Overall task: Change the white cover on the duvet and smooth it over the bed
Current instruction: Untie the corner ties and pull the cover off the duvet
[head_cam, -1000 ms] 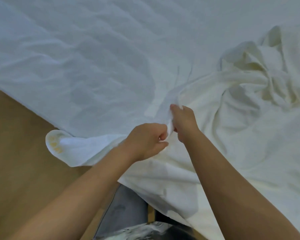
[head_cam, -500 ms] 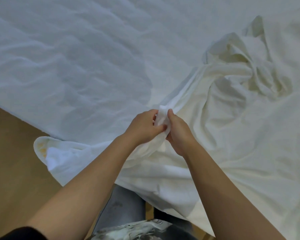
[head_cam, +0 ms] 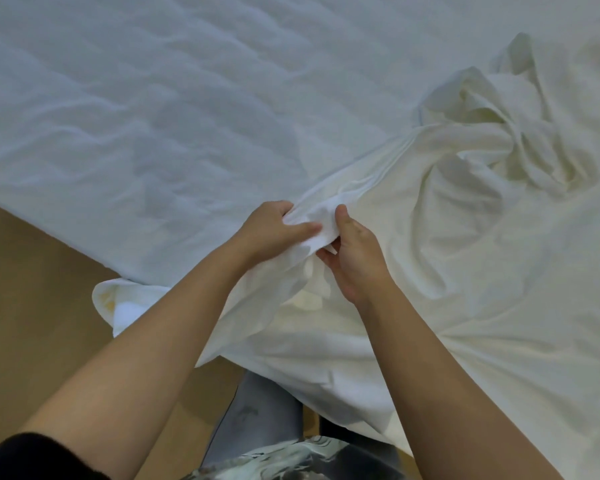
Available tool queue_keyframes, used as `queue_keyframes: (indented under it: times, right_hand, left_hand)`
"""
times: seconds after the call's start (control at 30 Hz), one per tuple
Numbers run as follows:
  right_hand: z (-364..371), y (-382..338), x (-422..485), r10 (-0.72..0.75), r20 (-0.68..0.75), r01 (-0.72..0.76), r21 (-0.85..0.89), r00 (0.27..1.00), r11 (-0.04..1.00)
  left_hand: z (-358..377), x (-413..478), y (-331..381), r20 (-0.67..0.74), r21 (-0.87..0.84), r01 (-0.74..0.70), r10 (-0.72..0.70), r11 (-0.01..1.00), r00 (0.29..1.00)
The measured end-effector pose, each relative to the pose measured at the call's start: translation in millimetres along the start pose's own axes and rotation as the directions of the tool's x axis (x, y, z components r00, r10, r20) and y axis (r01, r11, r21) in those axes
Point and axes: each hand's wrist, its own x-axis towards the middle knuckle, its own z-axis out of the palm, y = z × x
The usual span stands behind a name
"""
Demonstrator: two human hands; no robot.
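Left hand [head_cam: 274, 230], right hand [head_cam: 357, 261]: fingers clamped on crumpled cream-white fabric cover [head_cam: 465, 237]. Cover bunched, apparently unfitted; smoothing over white quilted bed [head_cam: 153, 98] outstanding.

The duvet [head_cam: 153, 98] is pale, matt cloth with a soft, quilted, puckered surface. The white cover [head_cam: 499, 289] is thinner woven cloth, smooth, matt and heavily creased where it bunches. The floor [head_cam: 32, 289] looks like tan wood or laminate, smooth with a dull finish. The sleeve [head_cam: 32, 455] is black, slightly fuzzy fabric. The trousers [head_cam: 253, 420] are grey matt cloth.
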Motion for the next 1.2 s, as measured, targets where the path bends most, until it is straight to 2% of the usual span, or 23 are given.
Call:
queue_keyframes:
  times: [0.07, 0.2, 0.23, 0.27, 0.33, 0.4, 0.43, 0.47, 0.5, 0.53, 0.57, 0.6, 0.63, 0.7, 0.73, 0.8, 0.87, 0.93, 1.0, 1.07, 1.13, 1.2]
  right_hand:
    - [-2.8, 1.4, -2.3, 0.006, -0.040, -0.005, 0.027, 0.999, 1.000]
    - [-8.8, 4.8, -6.9, 0.053, -0.118, -0.040, 0.109, 0.992, 0.993]
    - [-9.3, 5.1, -8.8, 0.059, -0.117, -0.045, 0.119, 0.991, 0.992]
    - [-9.0, 5.6, -10.3, 0.058, -0.105, -0.045, 0.122, 0.993, 0.991]
    - [-7.1, 6.9, -12.3, 0.038, -0.056, -0.031, 0.106, 0.998, 0.994]
    - [-3.3, 7.1, -13.4, 0.020, -0.019, -0.018, 0.092, 1.000, 0.996]
    - [-1.6, 6.6, -13.4, 0.016, -0.022, -0.014, 0.105, 1.000, 0.994]
    - [-0.7, 6.4, -12.8, 0.020, -0.037, -0.014, 0.151, 0.999, 0.988]
    - [-0.7, 5.9, -12.6, 0.033, -0.056, -0.019, 0.224, 0.998, 0.974]
    - [-1.4, 5.8, -12.4, 0.047, -0.064, -0.026, 0.298, 0.997, 0.954]
    - [-2.5, 6.1, -12.6, 0.052, -0.062, -0.028, 0.339, 0.997, 0.940]
    - [-3.1, 6.9, -13.3, 0.053, -0.051, -0.033, 0.337, 0.997, 0.941]
    - [-3.1, 7.9, -15.1, 0.051, -0.034, -0.038, 0.308, 0.998, 0.951]
    - [-1.0, 9.0, -19.0, 0.054, -0.002, -0.052, 0.234, 0.999, 0.971]
    - [1.0, 8.2, -20.9, 0.060, 0.010, -0.060, 0.206, 0.998, 0.977]
    - [4.1, 6.1, -21.9, 0.070, 0.008, -0.071, 0.191, 0.997, 0.979]
    - [5.5, 3.7, -21.3, 0.071, -0.033, -0.061, 0.248, 0.997, 0.967]
    - [5.2, 3.4, -20.2, 0.100, -0.083, -0.062, 0.374, 0.991, 0.925]
    - [4.1, 3.2, -19.9, 0.181, -0.080, -0.103, 0.571, 0.980, 0.815]
    - [1.2, 3.8, -19.9, 0.216, -0.002, -0.151, 0.708, 0.976, 0.690]
    - [-6.7, 5.0, -21.9, 0.200, 0.058, -0.184, 0.693, 0.978, 0.697]
    - [-16.3, 6.0, -27.9, 0.202, 0.108, -0.227, 0.571, 0.973, 0.789]
  left_hand:
    - [-5.2, -0.8, -4.8, -0.064, -0.031, -0.006, 0.004, 0.999, 0.998]
    - [-15.1, 3.9, -16.6, -0.294, -0.074, -0.007, -0.016, 0.997, 0.956]
    - [-17.1, 4.2, -17.2, -0.309, -0.074, -0.004, -0.019, 0.997, 0.951]
    - [-18.3, 3.8, -17.5, -0.269, -0.076, -0.007, -0.014, 0.997, 0.963]
    - [-17.7, -2.4, -11.6, -0.029, -0.121, 0.019, -0.022, 0.992, 0.999]
    - [-11.0, -7.3, -9.5, 0.167, -0.040, 0.034, -0.027, 0.999, 0.986]
    - [-5.9, -8.5, -11.1, 0.164, 0.081, -0.006, -0.008, 0.997, 0.986]
    - [-2.4, -6.5, -13.1, 0.085, 0.202, -0.033, 0.016, 0.979, 0.996]
    - [-1.3, -5.1, -13.4, -0.034, 0.249, -0.016, 0.026, 0.968, 0.999]
    - [-2.3, -4.1, -14.4, -0.148, 0.211, 0.016, 0.016, 0.977, 0.989]
    - [-5.3, -4.6, -14.3, -0.182, 0.130, 0.035, -0.011, 0.991, 0.983]
    - [-7.6, -2.7, -15.4, -0.133, 0.008, 0.034, -0.033, 0.999, 0.991]
    - [-10.5, -4.4, -11.6, -0.018, -0.071, 0.040, -0.042, 0.997, 0.999]
    - [-9.4, -10.6, -5.4, 0.232, -0.040, 0.037, -0.026, 0.999, 0.972]
    - [-4.2, -12.0, -6.2, 0.283, 0.027, -0.004, -0.004, 1.000, 0.959]
    - [5.6, -12.5, -8.2, 0.240, 0.121, -0.103, 0.072, 0.987, 0.968]
    - [7.3, -12.2, -9.8, 0.176, 0.031, -0.101, 0.094, 0.994, 0.980]
    - [6.1, -12.2, -12.6, 0.140, -0.138, 0.006, 0.014, 0.990, 0.990]
    - [4.9, -11.8, -15.3, 0.032, -0.295, 0.113, -0.108, 0.949, 0.994]
    - [-3.4, -12.2, -14.6, -0.067, -0.508, 0.188, -0.256, 0.841, 0.964]
    - [-29.4, -10.8, -13.3, -0.173, -0.668, 0.151, -0.350, 0.729, 0.921]
    - [-71.3, -5.5, -16.8, -0.334, -0.715, 0.053, -0.408, 0.697, 0.850]
